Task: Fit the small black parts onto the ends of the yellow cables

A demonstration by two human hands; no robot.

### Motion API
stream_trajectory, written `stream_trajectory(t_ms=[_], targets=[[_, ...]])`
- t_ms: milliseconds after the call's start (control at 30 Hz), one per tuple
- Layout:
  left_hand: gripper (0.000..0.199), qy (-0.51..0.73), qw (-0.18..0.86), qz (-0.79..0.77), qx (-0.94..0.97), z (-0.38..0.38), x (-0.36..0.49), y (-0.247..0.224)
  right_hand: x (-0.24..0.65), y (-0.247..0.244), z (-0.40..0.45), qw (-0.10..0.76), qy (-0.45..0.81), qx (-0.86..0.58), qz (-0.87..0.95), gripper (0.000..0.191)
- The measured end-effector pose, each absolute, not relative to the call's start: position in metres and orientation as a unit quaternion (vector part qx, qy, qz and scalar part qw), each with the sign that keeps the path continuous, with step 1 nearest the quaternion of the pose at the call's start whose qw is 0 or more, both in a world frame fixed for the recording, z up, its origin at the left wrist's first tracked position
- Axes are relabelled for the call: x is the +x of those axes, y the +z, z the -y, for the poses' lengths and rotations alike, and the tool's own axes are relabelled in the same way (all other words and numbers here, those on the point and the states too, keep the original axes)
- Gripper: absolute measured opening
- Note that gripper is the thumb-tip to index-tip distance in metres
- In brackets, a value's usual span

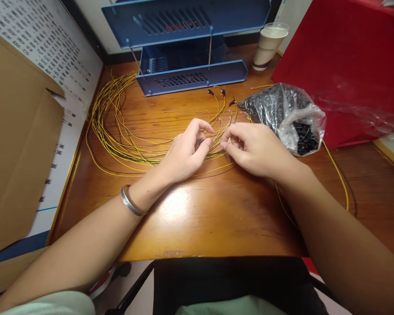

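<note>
A coil of thin yellow cables (128, 156) is spread on the wooden bench (216, 218), its loops lying at nine to ten o'clock of the hands and its loose ends fanned toward twelve, where a few are tipped with black connectors (232, 103). The right hand's (259, 146) fingers are drawn together at the tips, apparently on one cable; the left hand's (188, 146) fingers are bent, narrow at the tips, and whether a strand is held there cannot be told. A single strand is best pinched close to its end, with the neighbours kept clear, since such fine cables are likely to tangle or slip. The clear plastic bag (287, 131) of black parts at two o'clock should not be brushed by the right wrist, as its mouth is gaping.
</note>
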State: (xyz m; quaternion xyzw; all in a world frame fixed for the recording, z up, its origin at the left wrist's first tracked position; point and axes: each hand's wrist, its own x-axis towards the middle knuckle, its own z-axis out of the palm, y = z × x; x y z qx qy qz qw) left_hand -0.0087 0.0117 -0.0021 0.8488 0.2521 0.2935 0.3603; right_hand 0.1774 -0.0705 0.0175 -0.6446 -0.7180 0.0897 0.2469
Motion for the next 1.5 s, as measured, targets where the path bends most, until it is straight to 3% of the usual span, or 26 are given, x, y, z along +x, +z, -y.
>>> stream_trajectory(t_ms=[167, 333, 567, 767, 933, 1133, 1333, 1500], targets=[[0.007, 0.297, 0.347, -0.260, 0.851, -0.0106, -0.0086, -0.0004, 0.1811, 0.0171, 0.0695, 0.247, 0.048, -0.669, 0.699, 0.010], [0.014, 0.301, 0.393, -0.251, 0.832, -0.0092, -0.0082, -0.0003, 0.1809, 0.0170, 0.0694, 0.247, 0.030, -0.678, 0.692, 0.009], [0.019, 0.327, 0.346, -0.247, 0.844, -0.0102, -0.0083, -0.0006, 0.1814, 0.0190, 0.0696, 0.265, 0.029, -0.678, 0.686, 0.008], [0.027, 0.318, 0.385, -0.240, 0.833, -0.0085, -0.0083, -0.0015, 0.1811, 0.0200, 0.0696, 0.281, 0.036, -0.673, 0.683, 0.009], [0.017, 0.328, 0.402, -0.244, 0.819, -0.0081, -0.0084, -0.0014, 0.1818, 0.0195, 0.0694, 0.289, 0.036, -0.673, 0.680, 0.009], [0.025, 0.322, 0.369, -0.251, 0.835, -0.0098, -0.0099, 0.0009, 0.1829, 0.0191, 0.0694, 0.302, 0.031, -0.663, 0.684, 0.009], [0.015, 0.339, 0.447, -0.236, 0.793, -0.0121, -0.0095, -0.0052, 0.1826, 0.0203, 0.0697, 0.300, 0.033, -0.661, 0.687, 0.010], [0.013, 0.327, 0.438, -0.241, 0.802, -0.0119, -0.0101, -0.0047, 0.1813, 0.0214, 0.0708, 0.308, 0.027, -0.655, 0.690, 0.009]])
